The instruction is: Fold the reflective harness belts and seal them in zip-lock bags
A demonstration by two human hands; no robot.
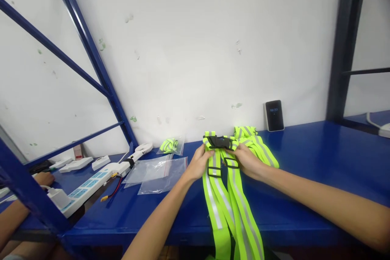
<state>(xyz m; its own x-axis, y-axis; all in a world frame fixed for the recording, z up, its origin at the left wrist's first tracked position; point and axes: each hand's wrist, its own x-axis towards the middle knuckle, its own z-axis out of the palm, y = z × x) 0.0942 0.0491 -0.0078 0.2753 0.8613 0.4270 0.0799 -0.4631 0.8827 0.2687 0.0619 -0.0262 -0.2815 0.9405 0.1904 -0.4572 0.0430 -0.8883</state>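
A neon yellow reflective safety harness (231, 207) with silver stripes lies on the blue bench and hangs over its front edge. My left hand (198, 163) grips its left strap just beside a black plastic buckle (218, 142). My right hand (247, 161) holds the right strap on the other side of that buckle. Black slider loops sit on the straps below my hands. A second yellow reflective harness (256, 146) lies bunched behind my right hand, touching the first.
A folded yellow harness in a zip bag (170, 145) and flat clear zip bags (155, 174) lie left of my hands. Further left are a power strip (88, 186), a white handheld fan (137, 155) and a co-worker's hand (44, 178). A black-faced device (274, 115) leans on the wall. Blue steel frame posts (94, 65) rise at the left.
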